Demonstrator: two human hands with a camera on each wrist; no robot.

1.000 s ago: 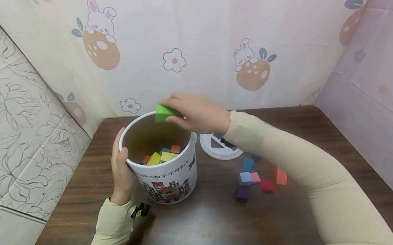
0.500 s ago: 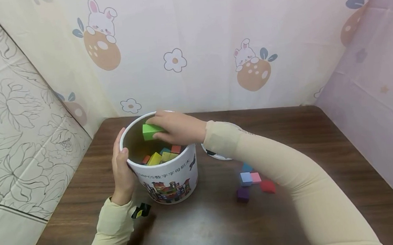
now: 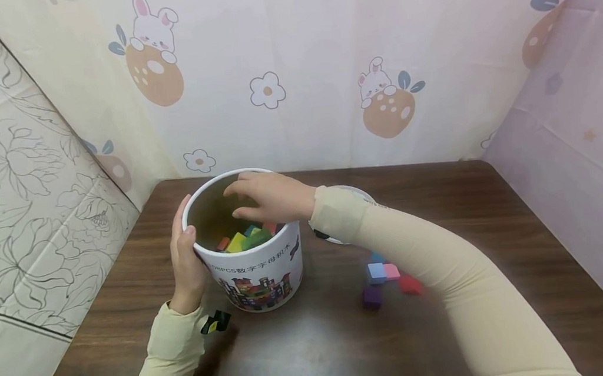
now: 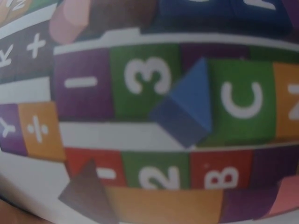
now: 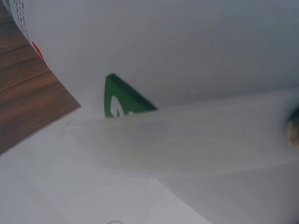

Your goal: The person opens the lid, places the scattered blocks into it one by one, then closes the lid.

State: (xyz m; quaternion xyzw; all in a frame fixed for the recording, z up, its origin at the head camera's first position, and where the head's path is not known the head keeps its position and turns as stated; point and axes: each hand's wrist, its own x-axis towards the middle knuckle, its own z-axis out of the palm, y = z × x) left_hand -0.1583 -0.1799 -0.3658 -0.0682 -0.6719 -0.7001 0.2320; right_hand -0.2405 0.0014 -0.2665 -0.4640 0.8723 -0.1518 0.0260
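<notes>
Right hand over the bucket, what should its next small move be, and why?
I'd probably lift the right hand out of the bucket and reach for the purple block. The fingers look spread with nothing between them, a green block lies inside on other blocks, and the purple one sits on the table in plain view.

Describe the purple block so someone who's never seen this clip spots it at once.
In the head view, find the white bucket on the brown table. Right of it in the picture lie a light blue block, a pink block and a red block. The purple block sits just below the light blue one, darkest of the four.
</notes>
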